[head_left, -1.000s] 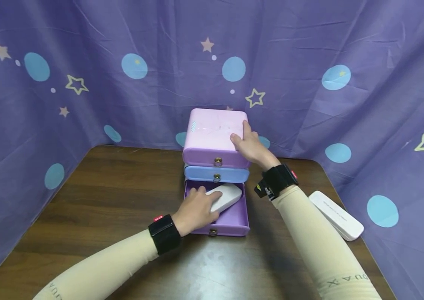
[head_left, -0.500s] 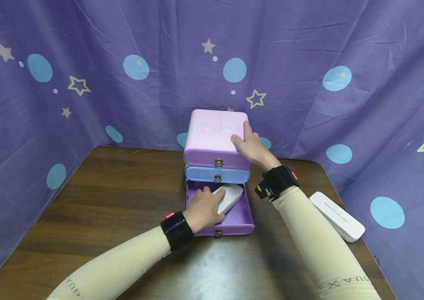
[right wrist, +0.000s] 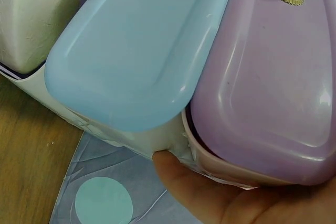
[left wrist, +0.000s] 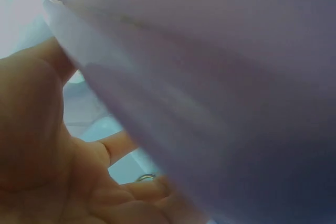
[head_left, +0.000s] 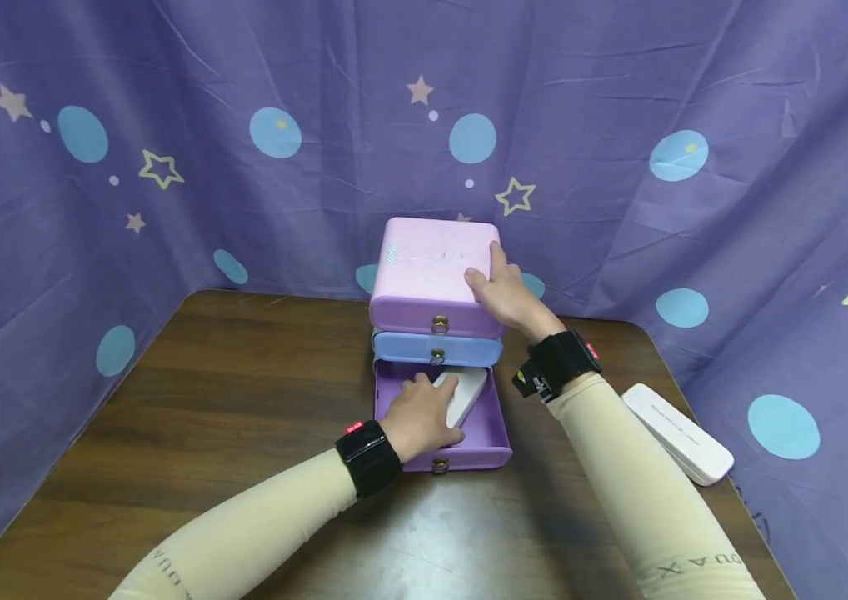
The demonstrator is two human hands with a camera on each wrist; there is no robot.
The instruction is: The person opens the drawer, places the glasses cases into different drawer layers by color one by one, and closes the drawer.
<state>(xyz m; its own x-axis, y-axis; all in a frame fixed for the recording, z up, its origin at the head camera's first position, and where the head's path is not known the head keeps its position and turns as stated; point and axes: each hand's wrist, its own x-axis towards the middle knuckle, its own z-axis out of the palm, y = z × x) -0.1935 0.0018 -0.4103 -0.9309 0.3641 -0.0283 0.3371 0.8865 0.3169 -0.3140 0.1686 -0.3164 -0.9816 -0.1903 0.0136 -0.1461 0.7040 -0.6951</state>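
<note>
Here the left hand (head_left: 424,412) lies curled over the near end of the white case (head_left: 463,393), gripping it inside the open bottom drawer (head_left: 495,433). From that hand the case's long axis runs away and rightward, slanting toward the drawer's far right corner. Beyond, the right hand (head_left: 502,292) rests flat-fingered on the pink top of the drawer box (head_left: 424,267), farther from the case.

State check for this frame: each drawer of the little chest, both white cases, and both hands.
Top pink drawer: closed.
Middle blue drawer: closed.
Bottom purple drawer: pulled open.
White case in the drawer: lying slanted inside, under the left hand.
White case on the table: lying flat, untouched.
Left hand: resting on the case in the drawer.
Right hand: holding the chest's top right corner.
</note>
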